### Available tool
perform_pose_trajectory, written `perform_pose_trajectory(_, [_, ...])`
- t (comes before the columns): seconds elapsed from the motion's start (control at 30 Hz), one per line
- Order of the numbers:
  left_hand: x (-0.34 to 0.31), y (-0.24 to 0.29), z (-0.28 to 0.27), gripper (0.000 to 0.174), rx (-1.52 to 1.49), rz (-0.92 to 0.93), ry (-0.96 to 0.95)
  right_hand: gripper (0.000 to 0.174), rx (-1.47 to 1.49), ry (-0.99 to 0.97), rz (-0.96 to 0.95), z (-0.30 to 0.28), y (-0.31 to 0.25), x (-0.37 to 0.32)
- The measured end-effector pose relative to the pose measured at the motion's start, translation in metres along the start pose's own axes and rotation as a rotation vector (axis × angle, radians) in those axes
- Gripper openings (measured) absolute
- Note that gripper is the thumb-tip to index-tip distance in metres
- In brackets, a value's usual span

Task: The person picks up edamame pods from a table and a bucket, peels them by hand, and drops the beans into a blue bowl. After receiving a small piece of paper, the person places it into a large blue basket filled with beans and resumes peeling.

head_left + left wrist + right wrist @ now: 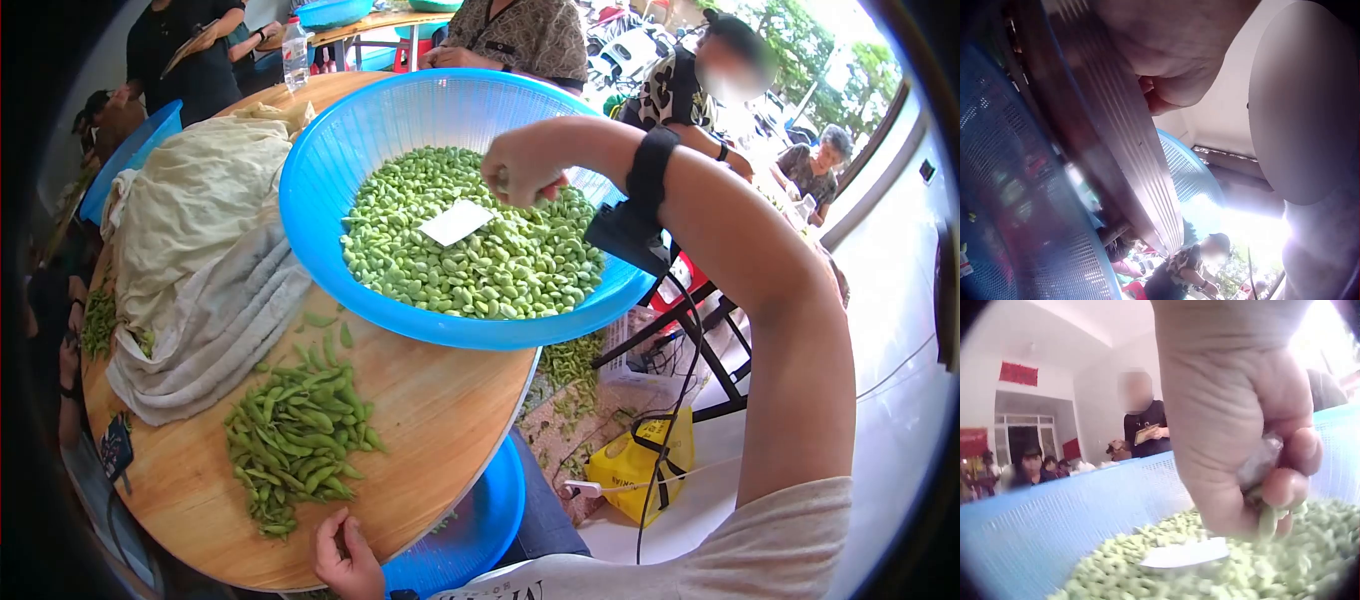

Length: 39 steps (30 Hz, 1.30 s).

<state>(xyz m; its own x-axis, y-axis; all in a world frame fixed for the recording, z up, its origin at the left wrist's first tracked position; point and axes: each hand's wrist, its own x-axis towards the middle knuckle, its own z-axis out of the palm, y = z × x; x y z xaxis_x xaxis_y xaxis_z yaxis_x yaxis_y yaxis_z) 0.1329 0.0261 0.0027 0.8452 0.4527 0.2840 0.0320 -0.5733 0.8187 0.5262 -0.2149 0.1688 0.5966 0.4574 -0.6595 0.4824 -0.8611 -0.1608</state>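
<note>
Over the big blue basket of shelled green beans, my right hand is held low with its fingers curled. In the right wrist view, a few pale green beans show between its fingertips, and a translucent whitish thing sits against the palm. A white card lies on the beans close to this hand. My left hand rests at the near edge of the round wooden table, fingers loosely bent and holding nothing, beside a pile of unshelled bean pods.
Pale cloths cover the table's left side. A water bottle stands at the far edge. Below the table are another blue basket, a yellow bag and scattered pods on the floor. Several people are around the table.
</note>
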Motion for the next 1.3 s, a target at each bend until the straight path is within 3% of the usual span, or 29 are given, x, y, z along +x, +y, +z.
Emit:
perform_pose_trajectory(0.23, [0.003, 0.008, -0.002, 0.019, 0.024, -0.002, -0.005, 0.024, 0.173, 0.168, -0.100, 0.014, -0.035, 0.014])
perform_pose_trajectory(0.37, [0.001, 0.005, -0.001, 0.018, 0.010, -0.014, -0.002, 0.037, 0.318, 0.220, -0.165, 0.014, -0.033, 0.011])
perform_pose_trajectory(0.57, [0.001, 0.006, 0.000, 0.018, 0.021, 0.015, 0.006, 0.043, 0.283, 0.212, -0.033, 0.009, -0.042, 0.007])
perform_pose_trajectory(0.73, [0.001, 0.006, 0.002, 0.017, 0.012, 0.034, 0.039, 0.050, 0.231, 0.288, -0.141, 0.014, -0.037, 0.008])
perform_pose_trajectory(0.87, [-0.028, -0.038, 0.012, 0.013, -0.152, -0.247, 0.098, 0.054, 0.186, 0.298, -0.078, 0.016, -0.050, -0.014])
perform_pose_trajectory(0.93, [-0.026, -0.032, 0.011, 0.013, -0.150, -0.278, 0.072, 0.045, 0.218, 0.250, -0.113, 0.013, -0.039, -0.001])
perform_pose_trajectory(1.03, [-0.024, -0.028, 0.012, 0.012, -0.045, -0.058, 0.060, 0.035, 0.139, 0.207, -0.135, 0.009, -0.032, 0.008])
perform_pose_trajectory(1.1, [-0.022, -0.023, 0.012, 0.012, -0.064, -0.064, 0.064, 0.029, 0.106, 0.239, -0.125, 0.011, -0.035, 0.002])
perform_pose_trajectory(1.23, [-0.019, -0.025, 0.015, 0.011, -0.065, 0.060, 0.093, 0.030, 0.015, 0.270, -0.183, 0.022, -0.031, 0.017])
perform_pose_trajectory(1.3, [-0.022, -0.026, 0.012, 0.011, -0.158, -0.128, 0.062, 0.027, -0.085, 0.226, -0.191, 0.027, -0.032, 0.027])
